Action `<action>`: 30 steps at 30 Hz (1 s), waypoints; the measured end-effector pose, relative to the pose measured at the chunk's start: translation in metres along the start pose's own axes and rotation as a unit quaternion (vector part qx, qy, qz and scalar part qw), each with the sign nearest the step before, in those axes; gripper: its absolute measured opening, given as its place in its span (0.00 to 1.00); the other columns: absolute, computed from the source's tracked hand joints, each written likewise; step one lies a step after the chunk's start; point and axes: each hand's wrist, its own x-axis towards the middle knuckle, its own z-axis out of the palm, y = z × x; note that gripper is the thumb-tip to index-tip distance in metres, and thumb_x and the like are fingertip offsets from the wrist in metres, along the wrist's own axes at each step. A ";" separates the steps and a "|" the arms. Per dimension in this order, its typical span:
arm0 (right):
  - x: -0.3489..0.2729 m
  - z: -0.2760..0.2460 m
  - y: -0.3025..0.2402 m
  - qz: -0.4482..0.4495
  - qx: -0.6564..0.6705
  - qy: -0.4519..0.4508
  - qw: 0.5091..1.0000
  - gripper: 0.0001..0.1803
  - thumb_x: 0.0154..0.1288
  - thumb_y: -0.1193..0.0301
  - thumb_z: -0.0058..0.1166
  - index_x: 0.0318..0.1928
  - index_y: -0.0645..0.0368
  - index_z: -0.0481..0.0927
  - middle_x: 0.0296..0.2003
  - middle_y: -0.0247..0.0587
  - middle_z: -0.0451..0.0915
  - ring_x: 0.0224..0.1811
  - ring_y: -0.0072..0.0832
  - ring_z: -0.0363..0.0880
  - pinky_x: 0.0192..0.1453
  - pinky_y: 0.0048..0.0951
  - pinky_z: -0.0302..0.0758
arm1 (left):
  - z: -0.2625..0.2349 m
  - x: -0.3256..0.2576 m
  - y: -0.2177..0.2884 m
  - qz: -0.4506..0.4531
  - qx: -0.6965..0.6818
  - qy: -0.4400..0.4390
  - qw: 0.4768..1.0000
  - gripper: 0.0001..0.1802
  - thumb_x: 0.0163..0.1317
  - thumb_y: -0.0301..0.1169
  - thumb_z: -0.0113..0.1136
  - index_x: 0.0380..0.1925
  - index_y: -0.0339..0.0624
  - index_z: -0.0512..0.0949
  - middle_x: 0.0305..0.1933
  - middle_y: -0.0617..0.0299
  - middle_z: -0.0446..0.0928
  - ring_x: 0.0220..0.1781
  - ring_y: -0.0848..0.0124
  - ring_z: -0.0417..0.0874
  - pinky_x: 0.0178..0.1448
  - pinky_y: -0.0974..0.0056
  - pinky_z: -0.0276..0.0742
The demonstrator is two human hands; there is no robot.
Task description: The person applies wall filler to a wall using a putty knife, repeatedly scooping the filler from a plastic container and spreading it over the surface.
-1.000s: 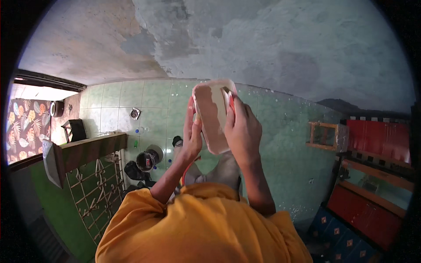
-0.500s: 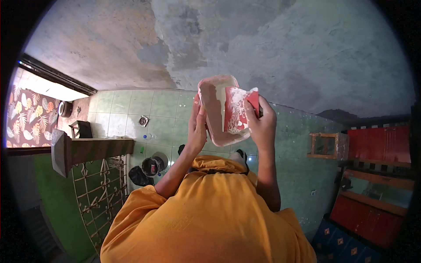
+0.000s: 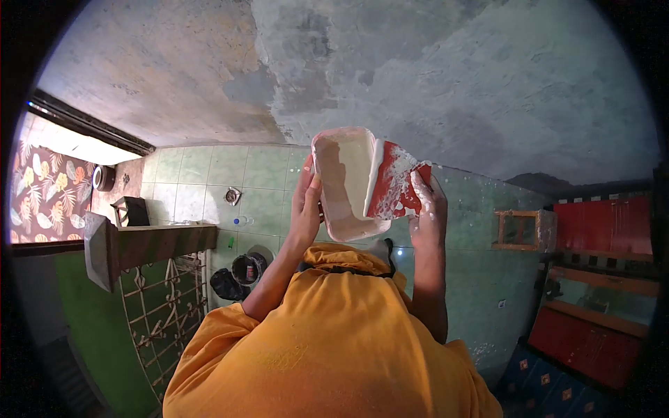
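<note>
Red, white-streaked spreader blade and shallow pinkish tub, each held in one hand. The left hand grips the left long side of the tub: its thumb lies along the rim and its fingers pass round the outer wall, so that the grip is closed about that side. The tub therefore lies immediately to the right of this hand, tilted so that its pale interior shows, with a darker band along the side nearest the thumb. The right hand is closed in a narrow grip on the right-hand end of the blade; white paste coats some of its fingers, and how far the rest curl behind the blade cannot be told. A thick ridge of white paste edges the blade on the side away from this hand, above the tub's right side; whether blade and rim touch is unclear. Beyond both grips rises a patchy grey wall. Below and left of the left hand, well apart from it, a dark bucket stands beside a black bag on green floor tiles. To the right of the right hand, also well apart, stands a wooden stool.
</note>
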 end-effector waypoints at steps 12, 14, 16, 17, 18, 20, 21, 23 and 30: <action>0.063 -0.015 0.048 0.095 0.132 0.008 0.987 0.11 0.67 0.69 0.62 0.47 0.59 0.79 0.39 0.31 0.81 0.39 0.22 0.81 0.42 0.25 0.79 | -0.026 0.028 -0.012 -0.057 0.075 0.061 0.994 0.31 0.77 0.43 0.40 0.73 0.40 0.55 0.70 0.56 0.63 0.68 0.69 0.67 0.68 0.63 0.65; 0.091 -0.011 0.050 0.085 0.157 -0.002 0.984 0.10 0.66 0.69 0.62 0.46 0.58 0.79 0.38 0.31 0.82 0.37 0.22 0.81 0.40 0.24 0.78 | -0.029 0.036 -0.016 -0.048 0.084 0.112 0.989 0.30 0.77 0.46 0.38 0.69 0.37 0.62 0.66 0.57 0.67 0.67 0.70 0.66 0.70 0.64 0.62; 0.126 -0.010 0.063 0.095 0.151 0.000 0.984 0.10 0.67 0.69 0.61 0.46 0.57 0.79 0.38 0.32 0.82 0.37 0.23 0.81 0.39 0.24 0.78 | -0.052 0.042 -0.034 -0.028 0.080 0.117 0.989 0.35 0.77 0.46 0.39 0.72 0.30 0.54 0.74 0.54 0.58 0.73 0.66 0.60 0.74 0.63 0.56; 0.146 -0.008 0.071 0.129 0.128 0.021 0.983 0.10 0.68 0.70 0.60 0.47 0.57 0.79 0.38 0.33 0.82 0.37 0.23 0.81 0.38 0.25 0.78 | -0.060 0.043 -0.038 -0.039 0.082 0.149 0.985 0.35 0.76 0.46 0.40 0.72 0.30 0.55 0.75 0.53 0.58 0.73 0.66 0.60 0.74 0.63 0.56; 0.169 -0.003 0.084 0.161 0.106 0.038 0.980 0.09 0.68 0.70 0.59 0.47 0.57 0.79 0.39 0.33 0.81 0.36 0.24 0.81 0.37 0.26 0.78 | -0.067 0.049 -0.040 -0.048 0.085 0.181 0.979 0.35 0.76 0.46 0.40 0.72 0.31 0.56 0.75 0.53 0.57 0.74 0.66 0.60 0.74 0.63 0.56; 0.219 -0.001 0.142 0.164 0.103 0.032 0.981 0.10 0.69 0.71 0.58 0.48 0.58 0.77 0.41 0.35 0.81 0.37 0.25 0.81 0.36 0.29 0.79 | -0.060 0.068 -0.025 -0.095 0.063 0.248 0.962 0.27 0.76 0.50 0.40 0.62 0.41 0.68 0.56 0.60 0.72 0.56 0.71 0.74 0.58 0.64 0.72; 0.250 0.000 0.180 0.134 0.151 0.041 0.979 0.11 0.70 0.71 0.56 0.50 0.58 0.76 0.44 0.36 0.80 0.40 0.27 0.81 0.41 0.31 0.80 | -0.066 0.074 -0.027 -0.100 0.070 0.234 0.965 0.29 0.76 0.49 0.39 0.64 0.37 0.66 0.59 0.57 0.71 0.60 0.70 0.71 0.63 0.64 0.68; 0.292 0.021 0.236 0.105 0.203 0.063 0.971 0.12 0.71 0.72 0.55 0.52 0.58 0.75 0.46 0.38 0.79 0.44 0.29 0.81 0.45 0.33 0.81 | -0.098 0.080 -0.044 -0.080 0.123 0.217 0.965 0.29 0.75 0.48 0.37 0.61 0.34 0.68 0.56 0.55 0.71 0.58 0.68 0.70 0.65 0.63 0.64; 0.399 0.111 0.279 0.101 0.182 0.231 0.950 0.13 0.70 0.74 0.52 0.53 0.61 0.73 0.45 0.36 0.77 0.40 0.31 0.79 0.43 0.33 0.82 | -0.159 0.126 -0.055 -0.144 0.173 0.221 0.949 0.27 0.77 0.48 0.39 0.61 0.39 0.70 0.55 0.60 0.73 0.56 0.72 0.72 0.60 0.64 0.69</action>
